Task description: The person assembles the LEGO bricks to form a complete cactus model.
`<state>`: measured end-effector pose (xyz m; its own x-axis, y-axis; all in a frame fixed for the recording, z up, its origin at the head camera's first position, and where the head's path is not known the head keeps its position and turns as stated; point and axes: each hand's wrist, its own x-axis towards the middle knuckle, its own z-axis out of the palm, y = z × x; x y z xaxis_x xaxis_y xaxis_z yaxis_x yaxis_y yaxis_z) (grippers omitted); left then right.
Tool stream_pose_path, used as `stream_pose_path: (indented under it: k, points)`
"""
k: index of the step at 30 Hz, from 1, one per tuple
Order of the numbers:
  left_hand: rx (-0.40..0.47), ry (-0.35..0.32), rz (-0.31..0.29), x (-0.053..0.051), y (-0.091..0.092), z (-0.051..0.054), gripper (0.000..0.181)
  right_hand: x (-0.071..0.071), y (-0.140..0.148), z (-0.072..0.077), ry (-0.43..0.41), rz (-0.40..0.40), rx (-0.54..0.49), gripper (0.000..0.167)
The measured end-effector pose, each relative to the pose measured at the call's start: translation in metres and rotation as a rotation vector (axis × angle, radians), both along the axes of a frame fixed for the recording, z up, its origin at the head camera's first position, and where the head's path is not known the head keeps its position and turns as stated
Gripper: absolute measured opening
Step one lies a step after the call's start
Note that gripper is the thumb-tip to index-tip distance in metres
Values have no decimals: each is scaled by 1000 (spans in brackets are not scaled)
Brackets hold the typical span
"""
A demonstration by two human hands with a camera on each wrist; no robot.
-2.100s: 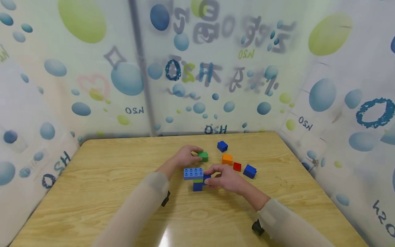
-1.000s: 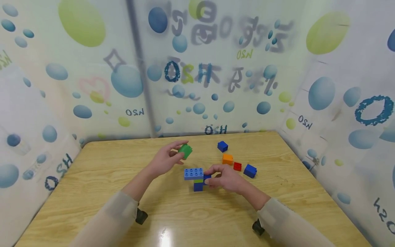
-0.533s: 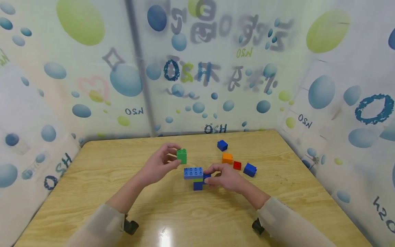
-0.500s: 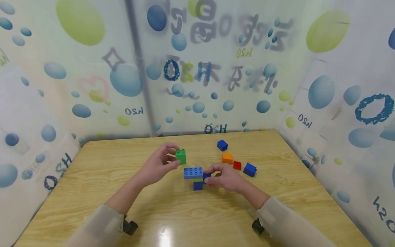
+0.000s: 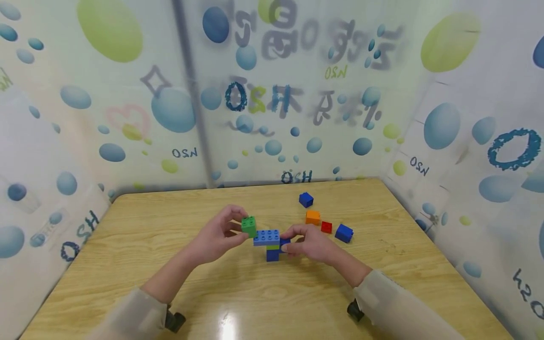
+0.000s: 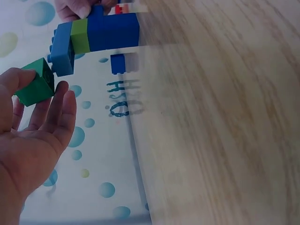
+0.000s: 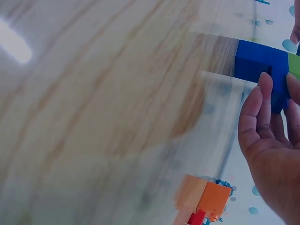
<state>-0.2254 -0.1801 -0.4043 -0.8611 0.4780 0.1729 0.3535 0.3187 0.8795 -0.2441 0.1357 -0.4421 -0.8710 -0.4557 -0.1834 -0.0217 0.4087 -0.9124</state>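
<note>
Left hand [image 5: 214, 243] pinches green block [image 5: 249, 227] between thumb and fingers, presumably leaving top studs clear, blue-topped stack [image 5: 272, 246] just past those fingertips, its side block [image 7: 280, 77] clamped by right hand [image 5: 312, 245] fingers, likely for steadiness, orange block [image 5: 312, 217] beyond them.

- my held brick [image 5: 249, 226], ctr: green
- my stack [image 5: 272, 247], ctr: lt blue top, lime mid, dk blue below
- R of ctr: orange brick [image 5: 312, 217], red brick [image 5: 326, 227], 2 dk blue bricks [image 5: 344, 233]
- my sleeves [image 5: 395, 307], btm L + R: pale beige
- table [image 5: 106, 255], lower half: tan, grained
- backdrop [image 5: 293, 156], top: whitish w/ blue + lime spots
</note>
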Motion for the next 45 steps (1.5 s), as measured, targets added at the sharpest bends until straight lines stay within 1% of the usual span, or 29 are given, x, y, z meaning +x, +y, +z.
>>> stream_pose_path:
  k: [4, 7, 12, 20, 26, 29, 35, 45]
  points:
    - [-38, -7, -3, 1, 3, -1, 46, 0, 0, 1, -1, 1, -2, 27]
    - [-49, -16, -13, 1, 3, -2, 47, 0, 0, 1, 0, 3, -3, 27]
    - [-46, -24, -16, 2, 4, -3, 49, 0, 0, 1, 9, 9, 3, 28]
    - [-26, -5, -24, 5, 5, -5, 50, 1, 1, 1, 3, 5, 2, 27]
    - [-18, -37, -8, 6, 7, -7, 51, 1, 1, 1, -3, 4, -10, 28]
    - [5, -68, -3, 6, 9, -8, 51, 1, 1, 1, -5, 1, -10, 28]
    - [94, -148, 12, 5, 14, -11, 41, 1, 0, 2, -3, -2, -10, 27]
    - [172, -194, 29, 5, 20, -13, 37, 2, 1, 1, 12, 1, 1, 27]
